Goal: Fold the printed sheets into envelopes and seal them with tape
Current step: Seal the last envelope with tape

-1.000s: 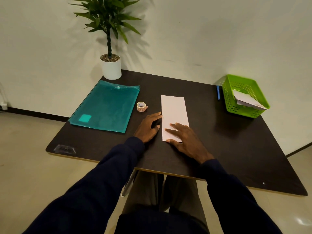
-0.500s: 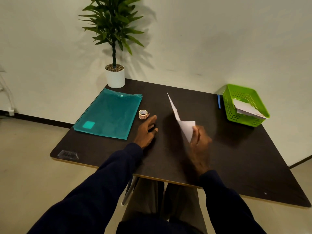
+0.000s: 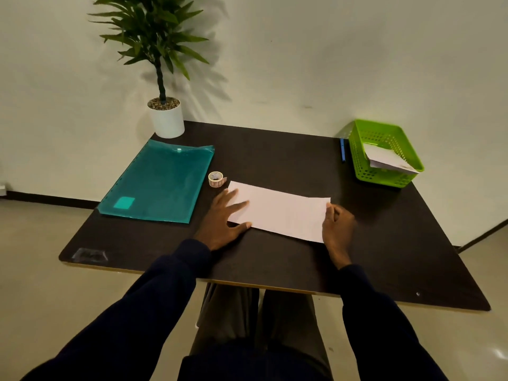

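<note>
A folded white sheet [image 3: 280, 211] lies flat and crosswise on the dark table [image 3: 275, 158], its long side running left to right. My left hand [image 3: 224, 220] rests with spread fingers on the sheet's left end. My right hand [image 3: 336, 225] pinches the sheet's right edge between thumb and fingers. A small roll of tape [image 3: 216, 179] stands just beyond the sheet's far left corner, close to my left fingertips.
A teal plastic folder [image 3: 159, 182] lies at the left. A potted plant [image 3: 165, 116] stands at the back left corner. A green basket [image 3: 384, 154] with folded paper inside sits at the back right, a blue pen [image 3: 342, 149] beside it.
My right hand lifted the sheet, turned it a quarter turn and laid it down crosswise. My left hand moved from beside the sheet onto its left end.
</note>
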